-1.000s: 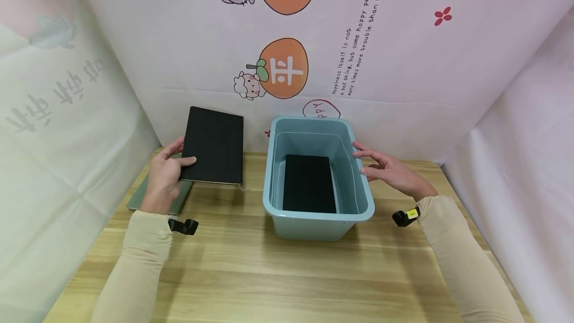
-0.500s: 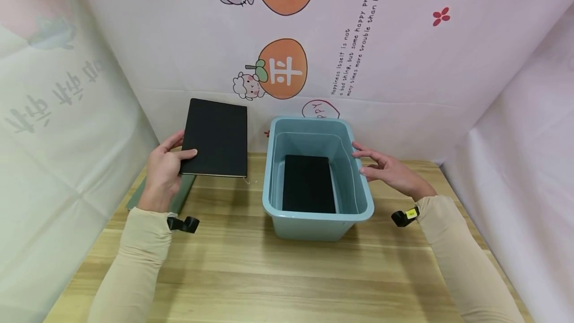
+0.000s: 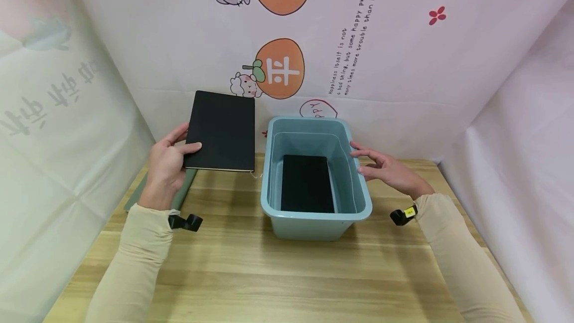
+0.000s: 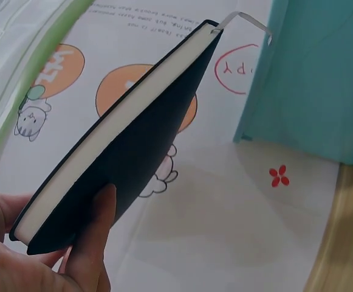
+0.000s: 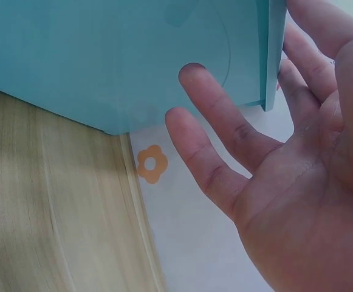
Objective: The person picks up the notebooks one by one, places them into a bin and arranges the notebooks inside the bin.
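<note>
In the head view my left hand (image 3: 168,163) pinches a black notebook (image 3: 221,131) by its left edge, thumb on the cover. The notebook is raised above the table, left of a blue plastic bin (image 3: 296,228). Its page edges and a thin ribbon bookmark (image 4: 243,18) show in the left wrist view. Another black, book-like thing (image 3: 307,183) lies flat inside the bin. My right hand (image 3: 390,171) touches the bin's right rim with its fingertips; the right wrist view shows these fingers (image 5: 215,109) loosely spread, some along the outer wall.
A green, flat, book-like thing (image 3: 186,188) lies on the wooden table (image 3: 269,283), partly hidden under my left hand and forearm. Printed white cloth (image 3: 385,64) hangs behind the bin and at both sides.
My left hand has lifted the black notebook a little higher and carried it right, closer to the bin. The right hand stays at the rim.
</note>
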Motion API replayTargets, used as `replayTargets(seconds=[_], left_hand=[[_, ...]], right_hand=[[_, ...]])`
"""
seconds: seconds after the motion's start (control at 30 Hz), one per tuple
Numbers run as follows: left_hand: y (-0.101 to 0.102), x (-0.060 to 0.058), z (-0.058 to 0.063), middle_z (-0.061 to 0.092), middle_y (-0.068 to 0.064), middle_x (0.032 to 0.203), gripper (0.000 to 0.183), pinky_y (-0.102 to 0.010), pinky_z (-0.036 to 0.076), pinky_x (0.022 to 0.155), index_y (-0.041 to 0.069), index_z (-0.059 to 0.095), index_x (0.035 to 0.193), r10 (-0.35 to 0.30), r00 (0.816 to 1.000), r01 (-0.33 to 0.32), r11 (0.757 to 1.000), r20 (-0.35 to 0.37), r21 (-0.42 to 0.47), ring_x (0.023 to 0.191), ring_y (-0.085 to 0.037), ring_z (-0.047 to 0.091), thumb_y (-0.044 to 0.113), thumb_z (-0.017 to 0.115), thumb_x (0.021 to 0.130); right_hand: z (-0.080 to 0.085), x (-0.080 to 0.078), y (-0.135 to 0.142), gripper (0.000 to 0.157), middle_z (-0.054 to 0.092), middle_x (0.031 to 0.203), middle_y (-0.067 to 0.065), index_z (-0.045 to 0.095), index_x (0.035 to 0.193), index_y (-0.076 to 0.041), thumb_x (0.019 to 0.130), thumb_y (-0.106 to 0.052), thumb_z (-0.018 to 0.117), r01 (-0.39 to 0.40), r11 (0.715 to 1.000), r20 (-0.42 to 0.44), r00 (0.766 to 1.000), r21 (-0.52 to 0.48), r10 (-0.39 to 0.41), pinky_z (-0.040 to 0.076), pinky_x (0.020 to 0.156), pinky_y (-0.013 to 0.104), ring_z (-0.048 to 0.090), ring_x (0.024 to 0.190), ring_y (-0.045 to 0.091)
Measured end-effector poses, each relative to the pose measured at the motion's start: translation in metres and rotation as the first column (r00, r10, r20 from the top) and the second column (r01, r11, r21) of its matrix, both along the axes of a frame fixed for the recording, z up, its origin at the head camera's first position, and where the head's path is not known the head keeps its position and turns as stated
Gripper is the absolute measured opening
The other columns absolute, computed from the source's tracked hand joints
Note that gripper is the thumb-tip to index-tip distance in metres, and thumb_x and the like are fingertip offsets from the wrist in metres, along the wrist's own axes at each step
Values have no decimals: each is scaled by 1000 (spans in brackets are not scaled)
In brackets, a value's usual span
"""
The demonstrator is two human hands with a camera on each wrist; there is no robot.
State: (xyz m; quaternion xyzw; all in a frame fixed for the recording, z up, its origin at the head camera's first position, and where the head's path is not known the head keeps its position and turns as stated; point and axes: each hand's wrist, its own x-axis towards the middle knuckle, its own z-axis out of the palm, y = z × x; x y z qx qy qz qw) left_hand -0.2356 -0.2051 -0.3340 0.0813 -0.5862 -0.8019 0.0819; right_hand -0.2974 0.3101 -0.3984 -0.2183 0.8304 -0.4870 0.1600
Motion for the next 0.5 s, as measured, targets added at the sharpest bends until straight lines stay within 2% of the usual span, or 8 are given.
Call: replayTargets(seconds=[0.33,0.5], left_hand=[[13,-2,5,50,3,117,70,-19,60,77,13,45,155,-37,999,37,999,0,-8,101,-10,65,-11,64,92],[21,-4,8,51,3,115,71,-18,60,76,13,47,154,-31,1000,31,1000,2,4,96,-9,67,-13,65,90]], right_hand=[[0,-1,0,49,16,171,-20,48,151,-21,104,-28,60,4,1000,-5,1000,12,-4,59,95,36,65,122,4],[0,0,-1,49,15,171,-20,48,151,-21,104,-27,61,0,1000,1,1000,2,0,58,96,38,65,122,3]])
